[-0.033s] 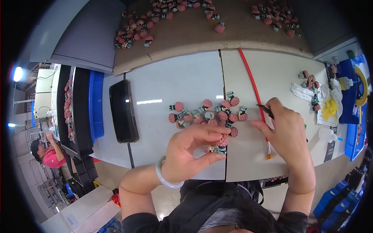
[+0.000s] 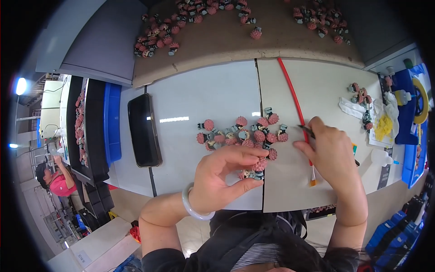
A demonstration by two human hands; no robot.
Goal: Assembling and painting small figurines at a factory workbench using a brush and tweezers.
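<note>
R hand [image 2: 334, 152] shifted a bit left, gripping dark tool [image 2: 308, 131] nr red brush [image 2: 296, 104]; L hand [image 2: 222, 170] pinching doll [image 2: 259, 164] w/ thumb & fingers.

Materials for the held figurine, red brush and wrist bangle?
Figurine in the left hand: probably moulded plastic or resin, fairly matte; even bumps cover the pink head.
Brush: smooth red handle, painted wood or plastic, can't tell; tan tip looks like bristle.
Bangle: pale, smooth ring with a soft sheen, perhaps stone; glass or plastic would look similar.
</note>
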